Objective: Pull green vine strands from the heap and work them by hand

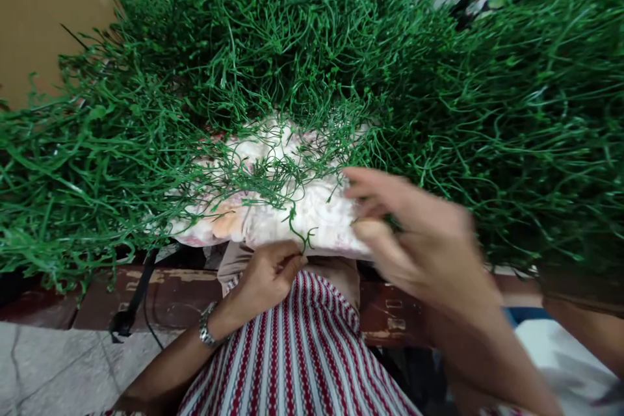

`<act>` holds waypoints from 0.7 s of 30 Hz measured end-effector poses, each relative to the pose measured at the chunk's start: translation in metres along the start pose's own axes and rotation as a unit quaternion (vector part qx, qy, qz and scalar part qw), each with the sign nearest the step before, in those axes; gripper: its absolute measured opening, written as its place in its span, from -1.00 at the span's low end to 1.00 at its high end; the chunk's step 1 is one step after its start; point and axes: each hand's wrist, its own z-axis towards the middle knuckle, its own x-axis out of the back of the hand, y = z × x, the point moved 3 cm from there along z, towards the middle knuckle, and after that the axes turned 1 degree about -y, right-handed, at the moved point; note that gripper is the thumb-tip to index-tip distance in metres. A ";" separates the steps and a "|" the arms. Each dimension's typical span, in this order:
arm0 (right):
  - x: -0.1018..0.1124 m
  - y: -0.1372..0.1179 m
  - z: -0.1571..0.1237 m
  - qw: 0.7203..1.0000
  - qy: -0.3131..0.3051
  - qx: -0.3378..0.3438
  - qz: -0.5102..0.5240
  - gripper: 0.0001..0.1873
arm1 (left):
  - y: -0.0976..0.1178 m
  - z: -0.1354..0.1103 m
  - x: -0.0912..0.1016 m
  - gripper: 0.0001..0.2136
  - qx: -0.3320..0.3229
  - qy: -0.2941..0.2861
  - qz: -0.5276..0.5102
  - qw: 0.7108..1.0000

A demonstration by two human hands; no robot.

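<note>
My left hand (277, 276), with a metal-band watch (207, 325) on its wrist, pinches a thin green branched stem (298, 229) between thumb and forefinger. That stem points up and away over the near edge of a pale flowered cloth (322, 214). Blurred by motion, my right hand (414, 234) hovers over the cloth's right side, its thumb and fingers apart, and I see nothing between them. Loose green stems (273, 175) lie scattered on the cloth just beyond both hands.
A large heap of glossy green stems (292, 32) surrounds the cloth at the back and both sides. Below is a worn dark red wooden edge (166, 296). A tan board (43, 19) stands back left. Part of another person's arm (585, 331) shows at right.
</note>
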 end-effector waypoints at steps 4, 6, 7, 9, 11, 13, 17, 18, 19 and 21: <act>-0.062 0.020 0.017 0.993 -0.110 -0.039 0.024 -0.67 | 0.004 -0.005 -0.005 -0.84 -0.058 -0.036 0.084 0.994; -0.074 0.026 0.017 0.997 -0.062 -0.021 0.037 -0.74 | 0.007 -0.011 0.001 -0.82 -0.055 -0.030 0.103 0.993; -0.076 0.026 0.015 0.999 -0.029 0.002 0.026 -0.75 | 0.009 -0.015 0.006 -0.83 -0.052 -0.007 0.104 0.993; -0.076 0.021 0.006 0.997 0.013 0.069 -0.021 -0.78 | 0.014 -0.023 0.020 -0.86 -0.039 0.068 0.073 0.994; -0.079 0.011 -0.005 0.985 0.016 0.150 -0.083 -0.80 | 0.014 -0.027 0.034 -0.88 -0.002 0.142 0.009 0.990; -0.088 0.003 -0.016 0.962 0.003 0.227 -0.153 -0.82 | 0.008 -0.027 0.042 -0.87 0.046 0.179 -0.077 0.980; -0.114 -0.006 -0.027 0.911 -0.063 0.334 -0.233 -0.81 | -0.010 -0.020 0.038 -0.80 0.115 0.169 -0.247 0.947; -0.119 -0.006 -0.029 0.903 -0.089 0.346 -0.237 -0.79 | -0.013 -0.019 0.036 -0.80 0.133 0.165 -0.267 0.940; -0.122 -0.007 -0.030 0.898 -0.113 0.353 -0.238 -0.77 | -0.015 -0.019 0.034 -0.78 0.149 0.164 -0.274 0.936; -0.121 -0.009 -0.031 0.892 -0.151 0.356 -0.235 -0.80 | -0.018 -0.020 0.035 -0.75 0.161 0.165 -0.264 0.936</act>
